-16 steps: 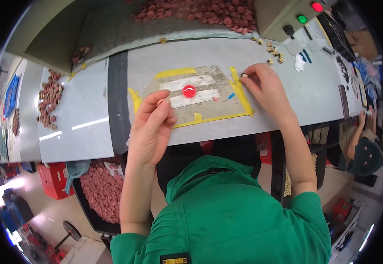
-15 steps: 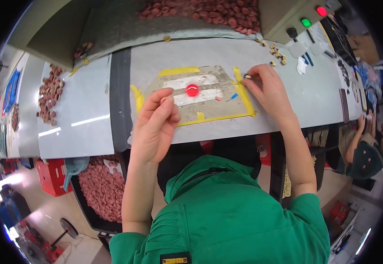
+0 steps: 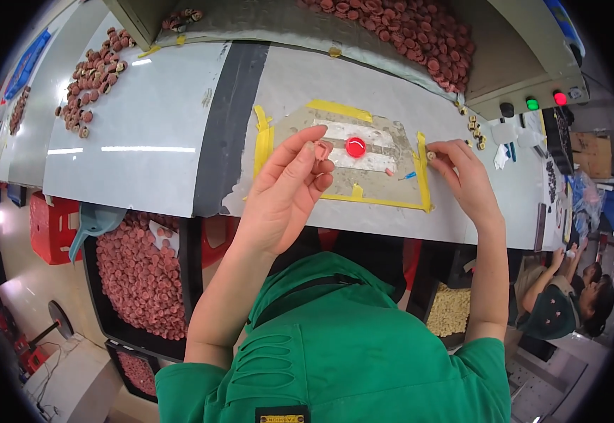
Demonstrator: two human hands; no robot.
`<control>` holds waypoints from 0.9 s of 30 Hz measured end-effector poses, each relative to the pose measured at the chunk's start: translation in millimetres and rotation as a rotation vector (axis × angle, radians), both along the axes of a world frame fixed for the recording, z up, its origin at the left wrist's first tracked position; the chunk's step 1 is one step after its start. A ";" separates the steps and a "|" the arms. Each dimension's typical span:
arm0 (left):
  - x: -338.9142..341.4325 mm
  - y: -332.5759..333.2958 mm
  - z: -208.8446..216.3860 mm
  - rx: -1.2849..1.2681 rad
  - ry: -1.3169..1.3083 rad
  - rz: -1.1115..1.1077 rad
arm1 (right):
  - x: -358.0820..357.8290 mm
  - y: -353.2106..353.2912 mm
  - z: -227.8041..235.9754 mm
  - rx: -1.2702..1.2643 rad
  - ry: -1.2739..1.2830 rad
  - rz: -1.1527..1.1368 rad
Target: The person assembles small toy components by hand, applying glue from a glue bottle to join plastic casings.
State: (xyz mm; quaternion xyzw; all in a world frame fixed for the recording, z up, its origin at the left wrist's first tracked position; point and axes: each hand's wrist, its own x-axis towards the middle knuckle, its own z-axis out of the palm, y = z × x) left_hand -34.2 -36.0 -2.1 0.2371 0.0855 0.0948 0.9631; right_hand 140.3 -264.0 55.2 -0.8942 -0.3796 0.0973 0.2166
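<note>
My left hand [image 3: 289,185] is raised at the left side of the taped work plate [image 3: 374,185]. Thumb and fingers pinch a small pink round cap [image 3: 322,150], its hollow side partly showing. Over the plate's right edge, my right hand [image 3: 468,185] holds a small gold-and-cream round piece [image 3: 431,156] between its fingertips. Between the two hands a bright red round dish [image 3: 355,146] rests on a pale strip of the plate. To its right lie a small pink bit [image 3: 389,171] and a blue-tipped tool [image 3: 410,175].
Pink caps heap under the machine housing [image 3: 420,39] at the back. Assembled pieces [image 3: 95,81] lie left, gold pieces [image 3: 475,130] right. Below the table stand a black bin of pink caps [image 3: 141,282] and a bin of cream pieces [image 3: 450,310]. A co-worker [image 3: 564,296] sits far right.
The whole view has turned, so the table appears shifted and tilted. The pink cap in my left hand shows more plainly now. Both hands keep their pinches.
</note>
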 end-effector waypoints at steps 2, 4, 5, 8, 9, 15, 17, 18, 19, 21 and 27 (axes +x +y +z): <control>-0.2 -1.0 3.4 0.014 0.010 0.013 | -0.5 -1.5 -1.8 0.002 -0.039 0.030; 0.8 -2.7 8.3 0.038 0.061 0.032 | -0.2 -1.0 -4.7 -0.002 -0.033 0.007; 0.9 -2.4 7.2 0.034 0.057 0.033 | -0.2 -0.6 -4.9 0.002 -0.021 -0.026; 1.4 -0.9 1.9 0.050 0.032 -0.012 | -5.2 10.7 -2.8 0.128 0.001 0.013; 0.9 -0.2 -0.5 0.065 0.015 -0.022 | -10.7 19.4 -0.7 0.127 0.004 0.010; 4.3 -6.0 5.1 0.105 0.044 0.014 | -29.2 79.1 -10.4 0.198 -0.173 0.337; 4.4 -6.2 4.5 0.087 0.028 0.033 | -30.3 81.8 -14.5 0.153 -0.238 0.350; 3.4 -5.4 1.9 0.076 0.014 0.017 | -30.2 81.6 -15.9 0.117 -0.281 0.372; 2.7 -4.5 0.4 0.065 -0.001 0.001 | -30.1 81.8 -16.9 0.080 -0.325 0.393; 2.4 -4.1 0.6 0.084 0.013 -0.003 | -33.7 80.2 -18.2 0.099 -0.327 0.391; 4.5 -6.2 3.0 0.115 0.036 0.011 | -33.5 81.6 -23.6 0.175 -0.315 0.371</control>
